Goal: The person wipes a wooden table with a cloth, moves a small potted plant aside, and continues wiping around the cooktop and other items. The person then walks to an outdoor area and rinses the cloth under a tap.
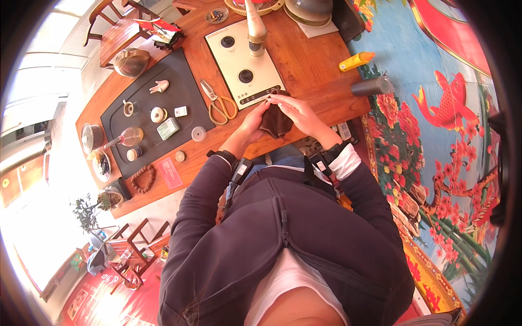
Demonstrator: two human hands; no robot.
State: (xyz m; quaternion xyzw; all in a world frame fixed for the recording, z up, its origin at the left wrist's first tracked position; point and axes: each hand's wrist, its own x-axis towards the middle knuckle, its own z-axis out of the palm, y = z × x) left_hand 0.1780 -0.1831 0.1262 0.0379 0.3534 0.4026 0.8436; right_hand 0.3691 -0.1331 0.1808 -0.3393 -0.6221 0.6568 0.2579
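A folded dark brown cloth (276, 119) lies between my two hands at the near edge of the wooden table (314, 81). My left hand (253, 122) holds its left side, thumb and fingers pointing up. Over the cloth's upper right part rests my right hand (299, 113), fingers fairly straight, the fingertips meeting those of my left hand. Whether the right fingers grip the cloth cannot be told. Just beyond the hands is a cream double-burner tea stove (228, 57) with a tap-like spout (256, 32). Scissors with tan handles (218, 104) lie left of the stove.
A black tea tray (134, 102) at left bears a glass pot (131, 136), a lidded teapot (157, 115), a green box (168, 128) and small cups. Prayer beads (143, 179) lie nearer. At right are a yellow bottle (355, 61) and a dark cylinder (371, 86).
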